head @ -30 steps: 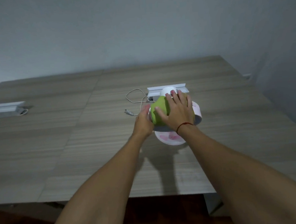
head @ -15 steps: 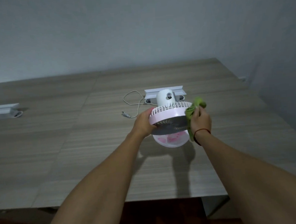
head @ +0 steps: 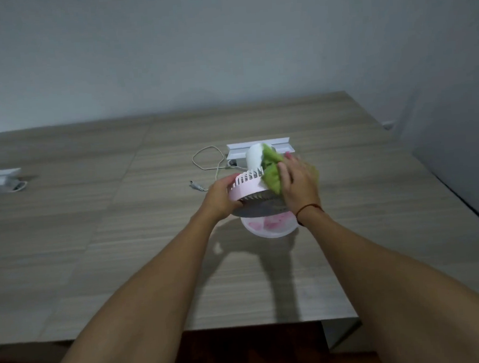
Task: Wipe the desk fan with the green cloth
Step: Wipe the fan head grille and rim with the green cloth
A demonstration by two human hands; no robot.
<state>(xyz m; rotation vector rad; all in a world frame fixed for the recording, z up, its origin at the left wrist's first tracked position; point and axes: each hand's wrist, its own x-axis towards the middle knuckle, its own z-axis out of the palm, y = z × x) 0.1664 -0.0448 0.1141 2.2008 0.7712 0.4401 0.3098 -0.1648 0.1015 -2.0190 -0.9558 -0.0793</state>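
Note:
A small pink and white desk fan (head: 247, 185) stands on its round base (head: 269, 228) in the middle of the wooden table (head: 124, 244), its head tilted face down. My left hand (head: 219, 199) grips the left rim of the fan head. My right hand (head: 299, 184) presses the green cloth (head: 271, 171) against the right rear of the head, next to the white motor housing (head: 255, 156). Part of the cloth is hidden under my fingers.
A white cable (head: 206, 166) with a loose plug (head: 195, 185) lies behind the fan to the left. A white socket box (head: 258, 149) sits behind the fan, another (head: 0, 180) at the far left. The wall stands behind and to the right.
My right hand has carried the cloth from the right rim up onto the back of the fan head. The left hand keeps its grip on the left rim.

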